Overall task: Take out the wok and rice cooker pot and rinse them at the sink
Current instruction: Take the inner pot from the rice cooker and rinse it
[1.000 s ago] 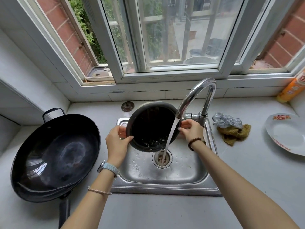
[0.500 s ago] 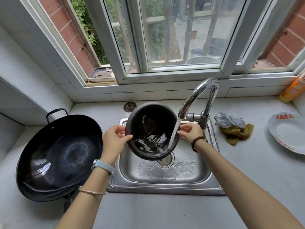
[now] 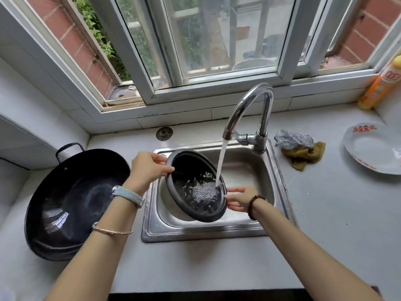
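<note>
Black rim is what the fingers [image 3: 159,157] of the left hand [image 3: 149,168] are clamped on: the thumb lies over the inner lip and the other fingers curl behind the upper left edge of the rice cooker pot [image 3: 191,170]. The right hand [image 3: 239,198] pinches the opposite, lower right edge, with its thumb above the lip and its fingers [image 3: 233,207] below.

Held this way, the pot hangs tilted inside the sink [image 3: 206,234], its mouth turned up toward the camera. A stream of water [image 3: 221,161] falls from the curved steel tap [image 3: 249,105] into the pot near its right side and foams into bubbles on the dark bottom.

To the left of the sink the wok [image 3: 73,203] rests on the pale table [image 3: 325,213], open side up, just beside the left forearm. Behind the sink a round metal strainer [image 3: 164,133] lies near the wall. On the right sit a silvery scrub pad [image 3: 293,139] on a mustard cloth [image 3: 303,154], then a white plate [image 3: 373,151], and in the far corner an orange bottle [image 3: 382,83] below the window [image 3: 217,83].
</note>
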{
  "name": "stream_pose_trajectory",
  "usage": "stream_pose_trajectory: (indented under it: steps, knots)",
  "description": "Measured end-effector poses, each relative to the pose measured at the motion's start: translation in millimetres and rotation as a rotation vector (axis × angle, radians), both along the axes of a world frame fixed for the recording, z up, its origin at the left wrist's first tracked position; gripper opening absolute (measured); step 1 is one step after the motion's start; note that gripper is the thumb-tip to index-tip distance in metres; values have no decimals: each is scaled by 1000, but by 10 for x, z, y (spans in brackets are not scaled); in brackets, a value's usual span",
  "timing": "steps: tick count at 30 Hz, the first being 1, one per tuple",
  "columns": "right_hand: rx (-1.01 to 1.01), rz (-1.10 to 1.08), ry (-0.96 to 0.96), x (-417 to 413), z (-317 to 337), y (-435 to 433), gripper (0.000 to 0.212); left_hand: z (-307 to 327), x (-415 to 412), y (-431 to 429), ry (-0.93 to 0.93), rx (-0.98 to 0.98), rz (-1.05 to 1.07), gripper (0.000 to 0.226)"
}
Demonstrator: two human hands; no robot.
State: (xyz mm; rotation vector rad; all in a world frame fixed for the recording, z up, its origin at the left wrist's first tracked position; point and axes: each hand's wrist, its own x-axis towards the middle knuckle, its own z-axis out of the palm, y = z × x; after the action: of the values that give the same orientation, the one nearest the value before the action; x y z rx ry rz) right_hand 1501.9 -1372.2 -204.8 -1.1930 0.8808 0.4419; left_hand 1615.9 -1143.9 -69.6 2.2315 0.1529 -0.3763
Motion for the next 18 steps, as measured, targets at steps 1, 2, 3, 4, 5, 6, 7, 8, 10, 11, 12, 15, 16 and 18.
stream_pose_trajectory:
  steps: [1,2,3,4,5,6,7,8,10,11,12,15,16,18]
  knots:
    - [27,-4,7,-17,-2,43,19,41,4,-18,0,15,-8,29]
    - [55,-9,11,-31,-10,86,17,79,3,-34,-2,32,-13,29]
    - [83,-17,18,-42,-22,132,17,116,-1,-45,-4,47,-19,28]
    - [107,-27,29,-52,-33,181,17,145,-7,-51,-8,61,-26,25]
    - [127,-37,44,-61,-53,231,18,169,-12,-49,-19,78,-32,23]
    - [147,-44,57,-68,-66,284,18,187,-16,-47,-31,98,-40,23]
    - [171,-52,64,-80,-71,331,19,203,-21,-48,-41,121,-51,22]
    - [197,-60,67,-91,-67,382,19,217,-28,-49,-57,149,-63,20]
    - [231,-63,71,-116,-56,465,18,264,-49,-64,-106,221,-94,21]
    - [245,-59,69,-127,-53,504,19,292,-63,-74,-133,250,-108,22]
    - [272,-55,61,-136,-44,541,21,321,-75,-87,-151,267,-120,22]
    - [330,-34,27,-139,-30,637,28,395,-82,-114,-182,285,-143,21]
    - [334,-35,27,-138,-15,657,27,418,-78,-123,-194,288,-147,21]
    - [352,-44,22,-129,25,687,24,460,-51,-143,-225,289,-153,22]
